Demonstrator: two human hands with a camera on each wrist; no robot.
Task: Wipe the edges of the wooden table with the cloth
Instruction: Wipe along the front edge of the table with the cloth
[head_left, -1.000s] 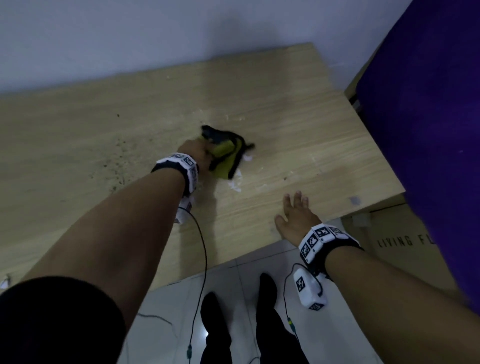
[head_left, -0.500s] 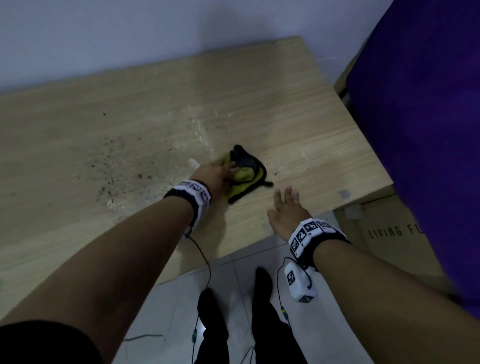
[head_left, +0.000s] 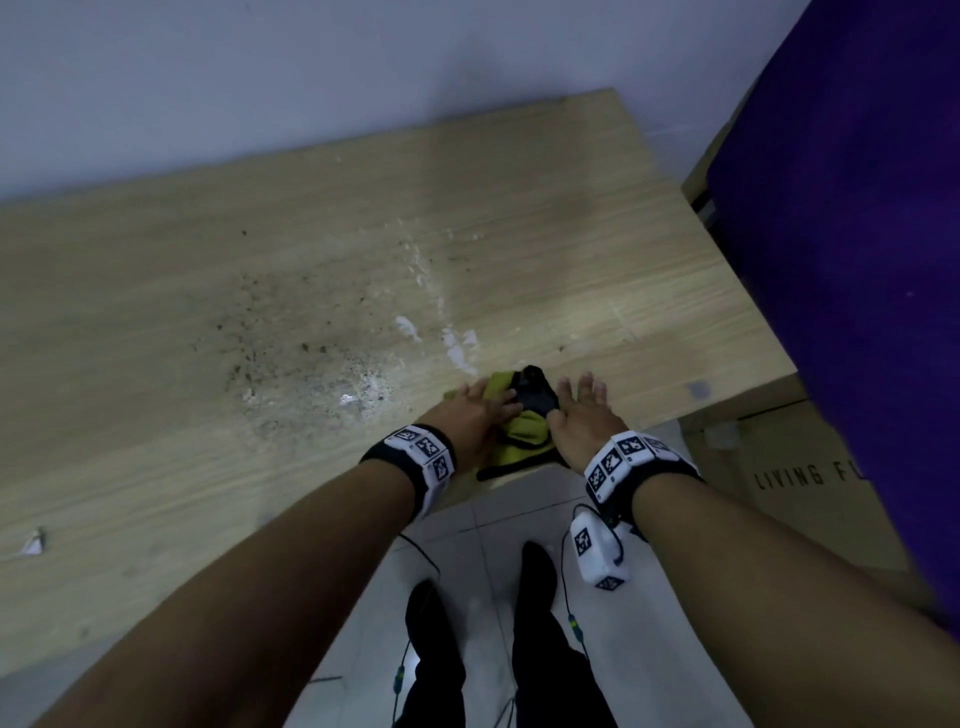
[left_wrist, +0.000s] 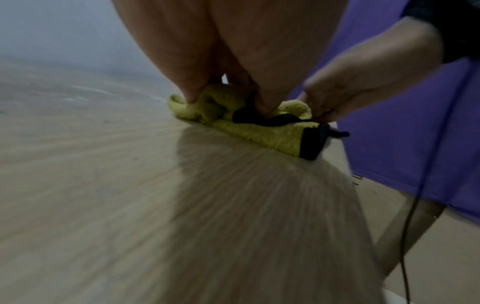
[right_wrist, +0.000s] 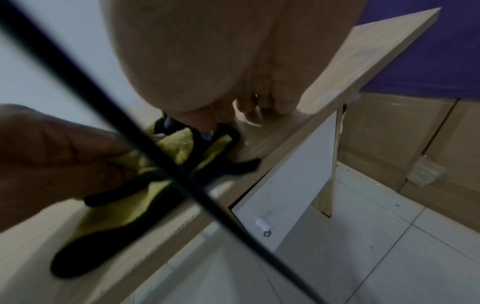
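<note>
A yellow cloth (head_left: 524, 431) with black trim lies bunched on the near edge of the wooden table (head_left: 260, 312) and hangs a little over it. My left hand (head_left: 478, 410) lies on its left side with the fingers curled into the fabric, as the right wrist view shows (right_wrist: 59, 148). My right hand (head_left: 582, 410) rests on the table just right of the cloth with its fingers stretched forward. Its thumb touches the black part of the cloth (right_wrist: 207, 131). In the left wrist view, the cloth (left_wrist: 272, 135) sits under my left fingertips at the table's edge.
Dark specks (head_left: 311, 353) and white scraps (head_left: 457, 348) litter the tabletop beyond the cloth. A cardboard box (head_left: 805, 478) and a purple surface (head_left: 857, 260) stand at the right. A wall runs behind the table. Tiled floor (head_left: 467, 545) and my legs are below.
My left hand has dragged the cloth from the middle of the table to its near edge. My right hand has come left until it touches the cloth.
</note>
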